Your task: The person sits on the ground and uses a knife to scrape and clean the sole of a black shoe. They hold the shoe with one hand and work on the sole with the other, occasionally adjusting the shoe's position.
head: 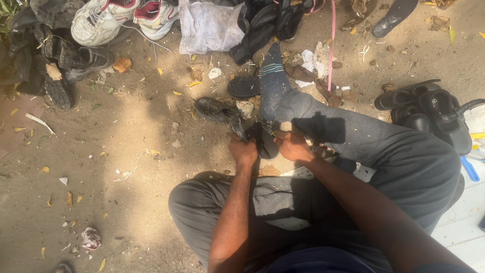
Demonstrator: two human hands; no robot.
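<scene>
Hands meet in the middle of the view: we see our left hand (pixel 244 151) and our right hand (pixel 293 147) both closed on a dark shoe (pixel 263 137), which they hold just above the sandy ground (pixel 126 151), between our two knees. The left hand grips the shoe from its left side with the fingers curled around it, and the right hand is clamped on the right side; if something thin is also held in the right hand, we cannot tell, because the shadow is deep there. The shoe is close to our right leg in grey trousers (pixel 384 151), which stretches forward and ends in a foot with a blue striped sock (pixel 273 81). Just beside the held shoe, a little to the left and further away, another black shoe (pixel 214 108) lies on the ground, and a black sole (pixel 243 86) lies near the sock. At the top left a pair of white sneakers (pixel 121 17) rests beside a heap of dark boots (pixel 55 60). A whitish cloth (pixel 207 25) lies at the top centre, next to black bags (pixel 268 23). At the right edge, black sandals (pixel 429 111) are piled together, well apart from the hands.
</scene>
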